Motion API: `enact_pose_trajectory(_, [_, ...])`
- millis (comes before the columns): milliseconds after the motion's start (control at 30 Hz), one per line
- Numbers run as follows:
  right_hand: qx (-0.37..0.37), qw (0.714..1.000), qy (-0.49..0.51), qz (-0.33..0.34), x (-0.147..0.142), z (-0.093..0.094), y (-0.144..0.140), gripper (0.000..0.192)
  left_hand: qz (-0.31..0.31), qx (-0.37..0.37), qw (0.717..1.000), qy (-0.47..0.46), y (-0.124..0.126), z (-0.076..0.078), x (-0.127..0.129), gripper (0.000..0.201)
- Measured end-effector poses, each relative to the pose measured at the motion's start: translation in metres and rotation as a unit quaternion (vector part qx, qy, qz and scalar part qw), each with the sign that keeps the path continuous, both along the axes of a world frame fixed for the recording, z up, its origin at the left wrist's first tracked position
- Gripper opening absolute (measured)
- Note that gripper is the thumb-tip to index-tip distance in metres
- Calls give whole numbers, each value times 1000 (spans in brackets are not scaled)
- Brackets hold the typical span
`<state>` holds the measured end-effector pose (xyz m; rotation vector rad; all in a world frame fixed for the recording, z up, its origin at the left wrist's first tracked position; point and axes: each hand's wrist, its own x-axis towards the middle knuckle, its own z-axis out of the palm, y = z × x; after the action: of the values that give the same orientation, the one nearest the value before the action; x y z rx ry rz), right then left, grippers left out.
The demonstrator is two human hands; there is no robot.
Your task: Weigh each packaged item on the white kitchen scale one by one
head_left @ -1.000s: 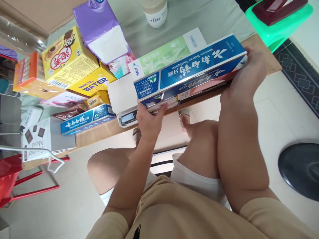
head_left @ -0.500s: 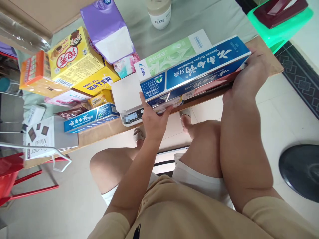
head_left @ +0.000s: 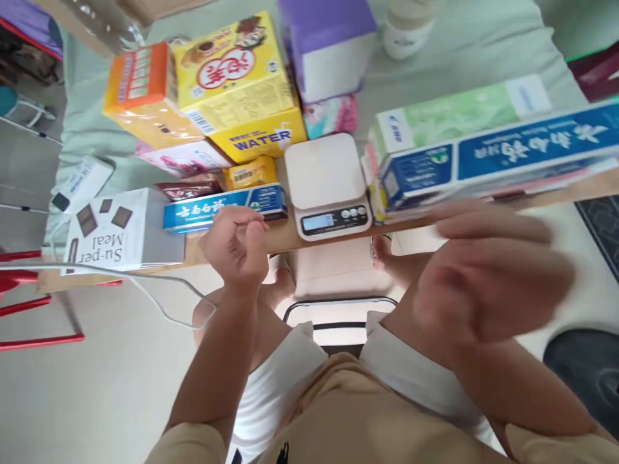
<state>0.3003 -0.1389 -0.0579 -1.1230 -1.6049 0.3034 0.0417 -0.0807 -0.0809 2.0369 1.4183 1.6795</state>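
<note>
Left hand [head_left: 236, 241] loosely curled, empty, right hand [head_left: 483, 270] open (blurred), long toothpaste box [head_left: 493, 161] closed beside scale [head_left: 327, 183]

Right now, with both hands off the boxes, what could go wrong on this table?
The stack of long toothpaste boxes lies at the table's front edge, so the blurred right hand passing just below could knock it off. The left hand, loosely curled, hangs beside the small blue toothpaste box, also near the edge. The scale is hemmed in by boxes; one touching its platform might skew a reading.
</note>
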Motion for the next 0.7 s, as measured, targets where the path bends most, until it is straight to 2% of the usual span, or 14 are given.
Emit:
enact_pose_trajectory(67, [60,995,-53,52,-44,0,6,20,52,-10,998,-19,-2,-8,-27,29])
enact_pose_trajectory(133, [56,986,-138,81,-84,-4,23,25,90,-10,995,-44,-3,-15,-47,28])
enact_pose_trajectory(267, [-75,941,-313,103,-155,-10,72,39,120,-14,988,-101,4,-19,-76,31])
enact_pose_trajectory(400, [-180,877,-424,140,-203,-2,109,55,123,-8,978,-170,6,-15,-95,35])
enact_pose_trajectory(467, [-187,854,-460,153,-214,1,116,54,114,-1,975,-193,4,-13,-97,33])
enact_pose_trajectory(533, [-161,852,-474,153,-213,1,114,50,112,8,973,-200,1,-8,-97,31])
enact_pose_trajectory(600, [-102,870,-458,149,-204,2,103,45,118,31,973,-195,-4,-1,-94,26])
enact_pose_trajectory(700, [-4,908,-400,122,-178,8,72,42,130,99,973,-165,-11,10,-90,16])
